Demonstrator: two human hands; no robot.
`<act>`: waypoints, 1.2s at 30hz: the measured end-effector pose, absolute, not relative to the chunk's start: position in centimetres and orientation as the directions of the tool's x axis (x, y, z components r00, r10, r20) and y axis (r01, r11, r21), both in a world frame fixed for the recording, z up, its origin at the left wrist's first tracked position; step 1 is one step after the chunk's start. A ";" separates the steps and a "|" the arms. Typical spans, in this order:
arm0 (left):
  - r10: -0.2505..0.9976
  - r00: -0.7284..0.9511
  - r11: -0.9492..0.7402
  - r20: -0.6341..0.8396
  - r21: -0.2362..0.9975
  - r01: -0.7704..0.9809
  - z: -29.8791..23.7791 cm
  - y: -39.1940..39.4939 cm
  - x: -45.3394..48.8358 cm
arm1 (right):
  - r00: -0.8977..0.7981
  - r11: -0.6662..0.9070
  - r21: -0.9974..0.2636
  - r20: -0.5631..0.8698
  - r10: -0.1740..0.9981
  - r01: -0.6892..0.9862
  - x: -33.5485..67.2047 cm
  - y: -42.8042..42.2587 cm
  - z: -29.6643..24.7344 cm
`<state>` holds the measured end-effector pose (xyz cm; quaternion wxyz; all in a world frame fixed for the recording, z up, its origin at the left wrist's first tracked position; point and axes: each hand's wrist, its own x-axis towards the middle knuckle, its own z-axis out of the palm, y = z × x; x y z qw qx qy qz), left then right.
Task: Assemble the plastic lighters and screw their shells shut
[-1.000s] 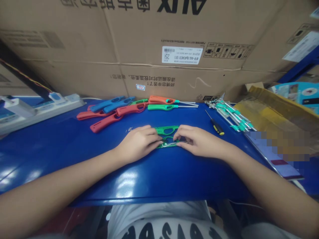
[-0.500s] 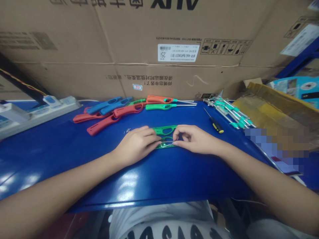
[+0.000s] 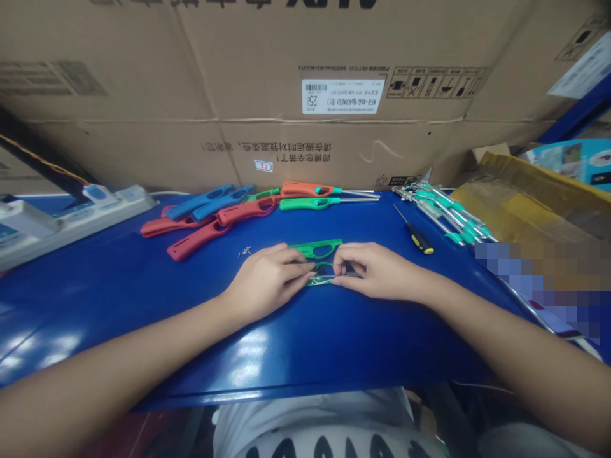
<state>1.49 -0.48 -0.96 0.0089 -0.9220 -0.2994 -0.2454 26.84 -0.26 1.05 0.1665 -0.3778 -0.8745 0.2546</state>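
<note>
In front of me on the blue table, two green halves of a lighter's shell lie one behind the other. The far half (image 3: 310, 249) shows its oval trigger opening. Much of the near half (image 3: 324, 266) is covered by my fingers. My left hand (image 3: 267, 280) is closed, its thumb and fingers gripping the near half's left side. From the other side my right hand (image 3: 377, 270) pinches a thin white wire (image 3: 323, 280) that runs along the near half. What lies under the right fingertips is partly hidden.
Red lighter bodies (image 3: 198, 238), blue ones (image 3: 205, 202) and lighters with metal tubes (image 3: 310, 203) lie behind. A screwdriver (image 3: 414, 232) and a pile of metal tubes (image 3: 449, 213) are to the right. A power strip (image 3: 95, 219) stands left; a cardboard box (image 3: 167, 146) walls the back.
The white wire now lies lower and closer along the near shell half, where it stood out in a loop before. Both hands have shifted only slightly.
</note>
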 end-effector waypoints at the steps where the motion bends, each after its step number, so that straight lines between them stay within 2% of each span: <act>1: 0.545 0.708 -0.821 0.449 0.111 0.561 -0.9 -0.5 1.5 | -0.661 0.588 -0.565 0.099 0.744 0.578 26.8 -0.3 1.1; 5: 0.547 0.741 -0.816 0.388 0.052 0.575 -0.5 -0.9 1.3 | -0.656 0.584 -0.555 0.087 0.749 0.592 26.7 -0.4 1.2; 7: 0.563 0.742 -0.812 0.363 0.077 0.579 -0.3 -1.1 1.3 | -0.655 0.580 -0.555 0.081 0.751 0.596 26.7 -0.4 1.2; 14: 0.715 0.606 -0.698 0.349 0.412 0.586 -0.4 -0.8 1.4 | -0.650 0.571 -0.548 0.064 0.758 0.612 26.7 -0.5 1.5; 17: 0.721 0.588 -0.690 0.368 0.462 0.557 -0.6 -0.6 1.4 | -0.653 0.578 -0.539 0.066 0.755 0.613 26.7 -0.6 1.4; 27: 0.647 0.646 -0.762 0.405 0.299 0.575 -0.4 -0.7 1.0 | -0.649 0.579 -0.523 0.062 0.758 0.626 26.9 -0.7 1.3; 33: 0.590 0.705 -0.794 0.393 0.129 0.594 0.2 -0.9 0.9 | -0.645 0.579 -0.512 0.063 0.762 0.634 26.8 -0.7 1.3; 36: 0.566 0.722 -0.806 0.398 0.082 0.587 0.2 -0.9 0.8 | -0.645 0.581 -0.510 0.067 0.761 0.634 26.8 -0.7 1.3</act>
